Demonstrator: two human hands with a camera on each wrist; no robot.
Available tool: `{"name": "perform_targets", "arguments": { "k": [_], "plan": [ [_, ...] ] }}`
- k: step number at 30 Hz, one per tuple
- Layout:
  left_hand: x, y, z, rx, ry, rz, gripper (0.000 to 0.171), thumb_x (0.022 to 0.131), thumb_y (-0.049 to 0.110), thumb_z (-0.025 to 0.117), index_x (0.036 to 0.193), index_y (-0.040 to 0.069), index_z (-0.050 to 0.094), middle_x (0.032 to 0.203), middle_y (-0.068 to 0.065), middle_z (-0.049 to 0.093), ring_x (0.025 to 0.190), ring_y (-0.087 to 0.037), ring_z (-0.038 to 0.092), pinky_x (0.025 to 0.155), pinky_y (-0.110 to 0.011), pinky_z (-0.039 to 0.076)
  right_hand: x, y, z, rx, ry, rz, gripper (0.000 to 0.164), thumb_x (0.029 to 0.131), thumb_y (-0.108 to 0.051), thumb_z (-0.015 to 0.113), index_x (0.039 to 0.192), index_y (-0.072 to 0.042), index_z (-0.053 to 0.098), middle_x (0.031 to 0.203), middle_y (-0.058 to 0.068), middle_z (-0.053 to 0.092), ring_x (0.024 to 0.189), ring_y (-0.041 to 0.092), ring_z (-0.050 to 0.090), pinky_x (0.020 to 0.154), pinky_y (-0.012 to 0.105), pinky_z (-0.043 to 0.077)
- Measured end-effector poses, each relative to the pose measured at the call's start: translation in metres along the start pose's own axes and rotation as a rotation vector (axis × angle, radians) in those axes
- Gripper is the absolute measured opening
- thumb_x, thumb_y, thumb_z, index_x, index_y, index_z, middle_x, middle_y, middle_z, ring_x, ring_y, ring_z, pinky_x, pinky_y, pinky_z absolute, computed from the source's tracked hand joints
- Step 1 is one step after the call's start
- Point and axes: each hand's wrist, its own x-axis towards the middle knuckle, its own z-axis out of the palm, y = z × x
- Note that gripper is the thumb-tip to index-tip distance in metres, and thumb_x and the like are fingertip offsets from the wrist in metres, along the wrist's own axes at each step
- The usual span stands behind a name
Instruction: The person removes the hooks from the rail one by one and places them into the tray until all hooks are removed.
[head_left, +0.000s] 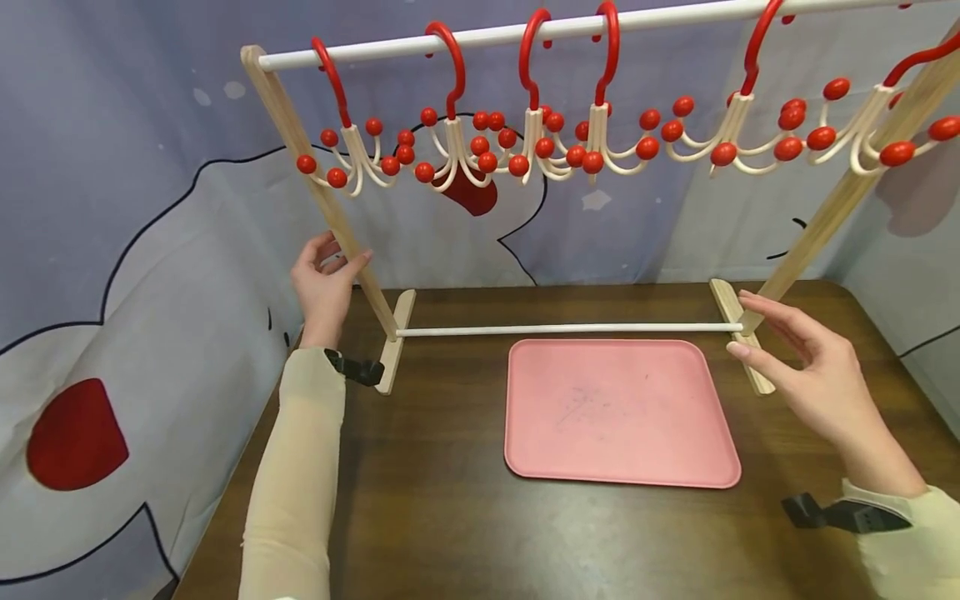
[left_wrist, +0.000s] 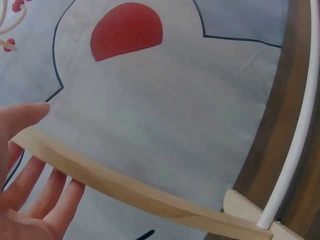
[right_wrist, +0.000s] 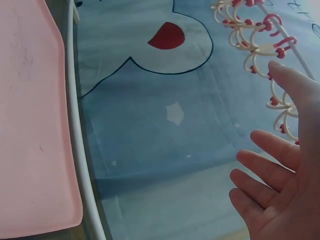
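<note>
A wooden rack with a white top bar [head_left: 675, 17] stands on the table; several red hooks with cream, red-tipped prongs [head_left: 455, 150] hang from the bar. My left hand [head_left: 324, 282] is at the rack's left post [head_left: 330, 200]. In the left wrist view, its fingers [left_wrist: 52, 190] extend behind the post and seem to touch it, while the thumb stands apart from the wood. Close to the right post [head_left: 828, 208] is my right hand [head_left: 821, 379], fingers spread and holding nothing. The right wrist view shows that palm [right_wrist: 290, 200] with its fingers apart.
A pink tray [head_left: 637, 417] lies on the brown table [head_left: 480, 542], in front of the rack's lower white rod [head_left: 570, 330]. Wooden feet [head_left: 396, 342] support the posts. A patterned cloth [head_left: 187, 292] hangs behind and at the sides.
</note>
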Motion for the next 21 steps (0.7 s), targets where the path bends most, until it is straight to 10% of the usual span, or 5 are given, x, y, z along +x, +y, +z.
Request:
{"name": "perform_targets", "arguments": {
  "k": [12,18,21],
  "plan": [
    [0.005,-0.001,-0.007,-0.127,-0.013,-0.023,0.041,0.083,0.009,0.087,0.122,0.009,0.074,0.114,-0.013,0.071,0.085,-0.016,0.072,0.070,-0.025,0.062,0.019,-0.035,-0.026,0.031,0.134,-0.064,0.048,0.086,0.015,0.074,0.132,0.005,0.065,0.131,0.003,0.068,0.125,0.011,0.058,0.105,0.017,0.044],
    [0.004,0.000,-0.009,-0.099,-0.019,-0.024,0.041,0.084,0.010,0.086,0.123,0.009,0.074,0.114,-0.012,0.072,0.085,-0.016,0.073,0.072,-0.027,0.063,0.035,-0.051,-0.041,0.296,0.209,-0.231,0.039,0.086,0.018,0.072,0.124,0.018,0.062,0.125,0.011,0.070,0.119,0.016,0.063,0.104,0.019,0.046],
    [0.005,0.000,-0.009,-0.083,-0.010,-0.034,0.040,0.084,0.011,0.086,0.122,0.010,0.074,0.113,-0.011,0.072,0.084,-0.016,0.073,0.070,-0.026,0.063,0.042,-0.061,-0.047,0.252,0.228,-0.284,0.037,0.091,0.011,0.071,0.127,0.017,0.061,0.127,0.011,0.069,0.119,0.015,0.062,0.105,0.020,0.045]
  ]
}}
